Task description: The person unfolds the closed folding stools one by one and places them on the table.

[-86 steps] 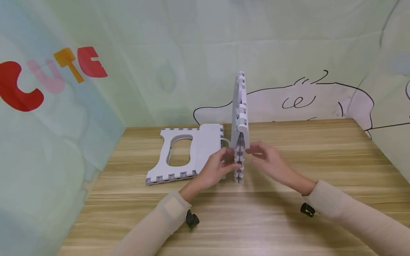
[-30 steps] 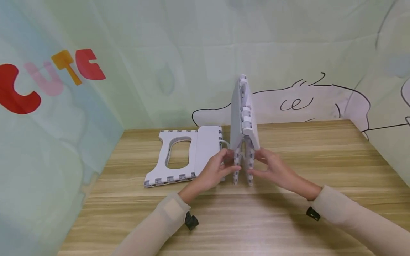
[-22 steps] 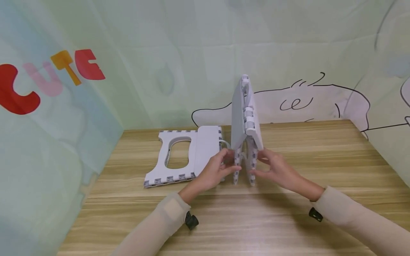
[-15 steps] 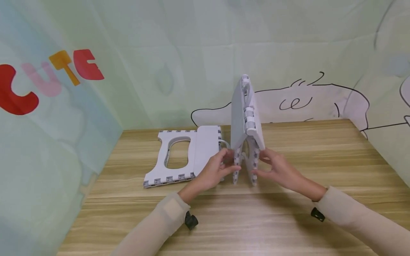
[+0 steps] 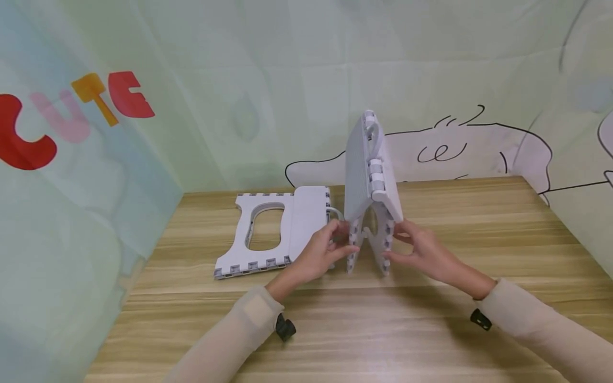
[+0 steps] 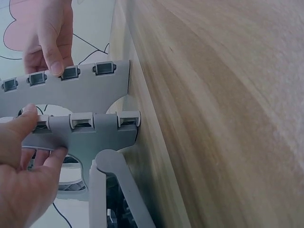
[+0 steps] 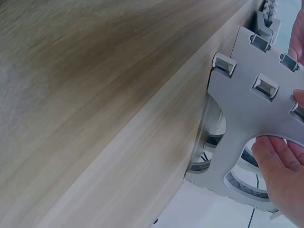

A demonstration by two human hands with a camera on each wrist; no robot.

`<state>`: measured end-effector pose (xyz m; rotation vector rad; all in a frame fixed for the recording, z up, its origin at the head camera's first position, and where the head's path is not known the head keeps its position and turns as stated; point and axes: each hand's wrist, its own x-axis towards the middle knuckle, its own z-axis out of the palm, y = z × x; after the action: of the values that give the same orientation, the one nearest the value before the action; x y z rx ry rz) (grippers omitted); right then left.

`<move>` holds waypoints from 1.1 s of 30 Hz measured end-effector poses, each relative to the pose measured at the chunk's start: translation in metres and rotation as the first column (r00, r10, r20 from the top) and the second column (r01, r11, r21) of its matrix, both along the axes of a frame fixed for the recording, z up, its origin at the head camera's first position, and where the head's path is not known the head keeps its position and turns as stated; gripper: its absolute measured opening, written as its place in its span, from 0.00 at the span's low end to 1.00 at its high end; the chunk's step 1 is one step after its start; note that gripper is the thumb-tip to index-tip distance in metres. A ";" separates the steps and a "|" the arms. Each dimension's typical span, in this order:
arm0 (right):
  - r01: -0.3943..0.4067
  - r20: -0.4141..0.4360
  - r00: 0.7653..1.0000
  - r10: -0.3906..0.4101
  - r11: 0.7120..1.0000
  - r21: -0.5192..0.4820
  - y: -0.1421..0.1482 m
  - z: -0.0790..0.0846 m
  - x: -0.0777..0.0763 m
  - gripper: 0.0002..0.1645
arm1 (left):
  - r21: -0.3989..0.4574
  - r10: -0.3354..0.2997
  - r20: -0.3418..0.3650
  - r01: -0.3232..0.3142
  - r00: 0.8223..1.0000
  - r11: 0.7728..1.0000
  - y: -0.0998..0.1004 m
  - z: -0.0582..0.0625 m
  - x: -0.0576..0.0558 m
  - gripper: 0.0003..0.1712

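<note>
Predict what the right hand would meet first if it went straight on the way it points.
The right leg panel of the half-opened stool, which the right hand grips; beyond it, across the gap, the left leg panel looks next in line, though depth is hard to judge.

A white folded stool (image 5: 303, 221) is laid flat on the far left of a wood-grained table (image 5: 479, 234), backed by a pale green cloth (image 5: 297, 80); red, pink and orange letters (image 5: 89, 87) are printed on it at left and a cartoon figure (image 5: 479, 154) is outlined in black at right
</note>
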<state>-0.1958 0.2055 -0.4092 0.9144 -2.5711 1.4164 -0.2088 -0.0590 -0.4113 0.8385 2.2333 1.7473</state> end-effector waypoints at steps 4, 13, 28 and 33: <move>-0.005 0.010 1.000 0.005 1.000 -0.001 0.004 -0.001 -0.001 0.42 | 0.002 -0.001 0.004 0.001 1.000 1.000 0.000 0.001 0.000 0.24; -0.017 0.005 1.000 0.017 1.000 -0.005 0.012 -0.001 -0.001 0.44 | 0.012 -0.013 0.004 0.013 1.000 1.000 -0.001 0.001 -0.001 0.24; -0.026 -0.011 1.000 0.026 1.000 0.009 0.022 -0.001 -0.001 0.41 | -0.026 -0.005 -0.014 0.005 1.000 1.000 -0.003 0.001 -0.001 0.22; -0.034 -0.011 0.999 0.034 0.999 0.025 0.028 -0.001 -0.001 0.37 | -0.039 -0.006 -0.019 0.005 1.000 0.999 -0.004 0.002 -0.001 0.22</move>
<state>-0.1966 0.2338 -0.4098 0.9718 -2.5830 1.3858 -0.2101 -0.0632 -0.4098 0.8555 2.2673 1.6944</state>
